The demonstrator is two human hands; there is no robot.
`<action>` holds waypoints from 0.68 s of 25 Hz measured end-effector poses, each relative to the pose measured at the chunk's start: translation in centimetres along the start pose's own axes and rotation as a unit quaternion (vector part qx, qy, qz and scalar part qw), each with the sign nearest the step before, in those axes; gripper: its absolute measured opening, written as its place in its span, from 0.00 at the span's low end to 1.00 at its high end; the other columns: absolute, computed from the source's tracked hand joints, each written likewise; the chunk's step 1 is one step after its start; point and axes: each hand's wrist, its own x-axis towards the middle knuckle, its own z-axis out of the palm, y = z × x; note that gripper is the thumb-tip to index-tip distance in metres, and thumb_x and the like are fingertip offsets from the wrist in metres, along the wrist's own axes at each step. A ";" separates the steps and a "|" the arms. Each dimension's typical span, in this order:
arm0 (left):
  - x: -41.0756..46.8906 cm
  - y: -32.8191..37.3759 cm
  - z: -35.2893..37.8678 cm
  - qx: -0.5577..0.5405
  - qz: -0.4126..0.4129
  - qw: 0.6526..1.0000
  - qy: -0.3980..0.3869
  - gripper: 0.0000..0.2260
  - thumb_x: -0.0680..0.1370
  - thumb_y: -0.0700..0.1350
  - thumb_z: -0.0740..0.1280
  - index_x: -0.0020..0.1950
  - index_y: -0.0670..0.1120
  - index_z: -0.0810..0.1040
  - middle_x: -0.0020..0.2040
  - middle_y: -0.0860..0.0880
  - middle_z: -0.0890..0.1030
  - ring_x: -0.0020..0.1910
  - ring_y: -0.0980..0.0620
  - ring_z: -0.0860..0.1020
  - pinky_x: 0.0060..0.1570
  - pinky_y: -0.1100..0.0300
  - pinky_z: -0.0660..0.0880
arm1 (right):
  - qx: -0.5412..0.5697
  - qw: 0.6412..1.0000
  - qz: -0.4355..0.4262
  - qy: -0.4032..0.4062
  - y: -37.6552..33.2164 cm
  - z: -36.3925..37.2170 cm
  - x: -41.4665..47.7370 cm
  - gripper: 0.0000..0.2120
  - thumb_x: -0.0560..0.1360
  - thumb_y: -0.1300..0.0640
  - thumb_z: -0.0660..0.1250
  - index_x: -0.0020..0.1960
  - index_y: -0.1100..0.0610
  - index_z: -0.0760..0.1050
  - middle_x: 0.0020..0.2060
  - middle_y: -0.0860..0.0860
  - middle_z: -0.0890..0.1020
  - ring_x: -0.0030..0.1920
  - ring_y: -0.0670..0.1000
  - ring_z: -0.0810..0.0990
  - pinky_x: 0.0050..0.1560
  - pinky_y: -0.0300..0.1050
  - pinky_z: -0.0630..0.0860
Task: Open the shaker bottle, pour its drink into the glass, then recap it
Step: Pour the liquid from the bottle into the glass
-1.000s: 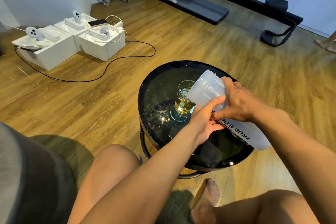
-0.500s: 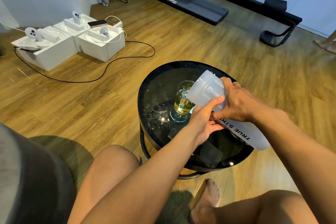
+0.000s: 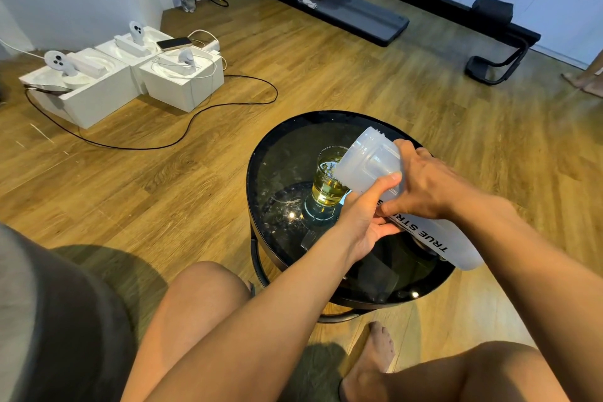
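The pouring step is going on right now. The bottle [image 3: 372, 166] has no cap on, and it is tipped over with its open mouth at the rim of the glass [image 3: 328, 181]. The glass stands upright near the middle of the round black table [image 3: 280, 153] and has yellow drink in it, about half way up. I cannot see a stream of drink, so I cannot tell if more is coming out

The right hand [image 3: 427, 186] is on top of the bottle, with its fingers wrapped tight around the middle. The left hand [image 3: 365, 219] is under the bottle, fingers curled against it and thumb pressed on the side. So both hands are clamped on the bottle. The bottom end of the bottle sticks out toward the person, past the edge of the table

The bottle looks pale and see-through, and I think it is nearly empty, so the pour seems close to done

Next, I think the bottle needs to be tipped back upright, slowly, so no drops fall on the table. Then the cap has to go back on. I cannot pick out the cap for sure; something dark lies on the table under the bottle, but it is too hidden to tell
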 end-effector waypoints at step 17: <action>0.1 0.0 0.0 -0.003 -0.003 1.000 0.002 0.19 0.74 0.44 0.72 0.64 0.46 0.74 0.58 0.37 0.80 0.59 0.37 0.79 0.55 0.39 0.78 | -0.005 1.000 0.000 -0.002 -0.2 -0.2 0.1 0.53 0.58 0.41 0.79 0.73 0.51 0.52 0.59 0.58 0.71 0.58 0.62 0.74 0.57 0.60 0.74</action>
